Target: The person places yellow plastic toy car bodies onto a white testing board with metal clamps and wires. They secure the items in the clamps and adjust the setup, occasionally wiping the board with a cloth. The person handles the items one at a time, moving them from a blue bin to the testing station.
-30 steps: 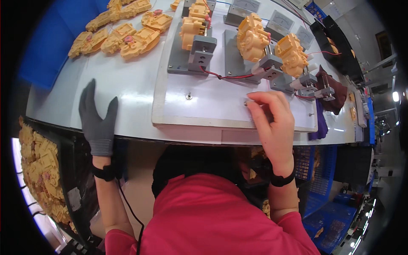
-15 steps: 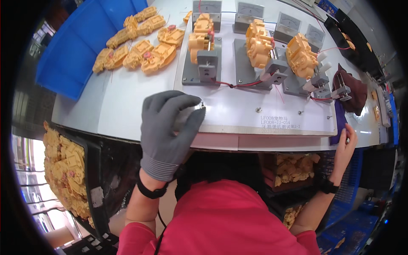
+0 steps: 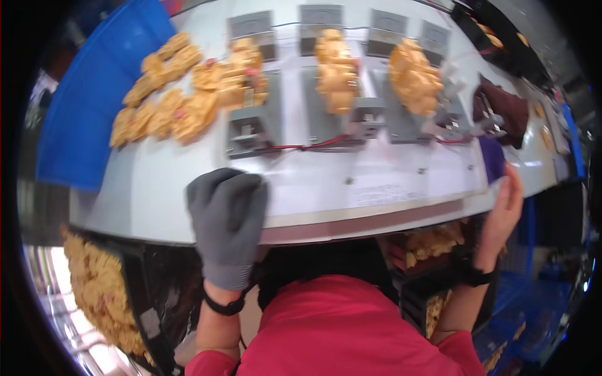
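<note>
My left hand (image 3: pixel 227 210), in a grey knitted glove, is curled closed at the left front corner of the white test board (image 3: pixel 295 210). Its fingertips and anything inside them are hidden and blurred. My bare right hand (image 3: pixel 505 203) lies at the table's front right edge, fingers stretched beside a purple cloth (image 3: pixel 493 158); whether it touches the cloth is unclear. On the board, yellow-orange plastic gearbox housings (image 3: pixel 337 75) sit in grey fixtures (image 3: pixel 251 128) joined by red and black wires. Small metal switches (image 3: pixel 349 180) line the board's front.
Grey panel meters (image 3: pixel 322 22) stand behind the fixtures. Loose yellow-orange housings (image 3: pixel 166 113) lie left of them, next to a blue bin (image 3: pixel 94 106). A dark brown cloth (image 3: pixel 501 109) lies at the right. Below the table, a black crate (image 3: pixel 147 282) holds many yellow parts.
The whole view has shifted, with the table's things now further left. My left hand has closed into a tighter curl; the right stays near the purple cloth.
</note>
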Demonstrator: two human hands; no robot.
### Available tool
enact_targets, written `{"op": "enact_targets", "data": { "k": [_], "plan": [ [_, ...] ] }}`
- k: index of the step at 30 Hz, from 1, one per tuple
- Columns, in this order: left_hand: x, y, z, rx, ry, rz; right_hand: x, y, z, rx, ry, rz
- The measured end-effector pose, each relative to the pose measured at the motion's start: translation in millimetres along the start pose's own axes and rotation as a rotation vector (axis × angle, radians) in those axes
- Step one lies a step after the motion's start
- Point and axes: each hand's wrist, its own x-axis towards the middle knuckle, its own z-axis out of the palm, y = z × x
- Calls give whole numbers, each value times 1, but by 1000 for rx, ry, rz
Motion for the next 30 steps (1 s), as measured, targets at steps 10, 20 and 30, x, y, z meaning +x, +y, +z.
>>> {"op": "enact_targets", "data": {
  "k": [10,20,30],
  "plan": [
    [-7,-2,-1,-161,-56,-148,-50,-156,88,632,-506,-589],
    [-10,-10,-4,-124,-119,-39,-56,-165,127,815,-611,-476],
    [-14,-29,-15,-83,-290,1,-55,-170,131,849,-711,-272]
  ]
}}
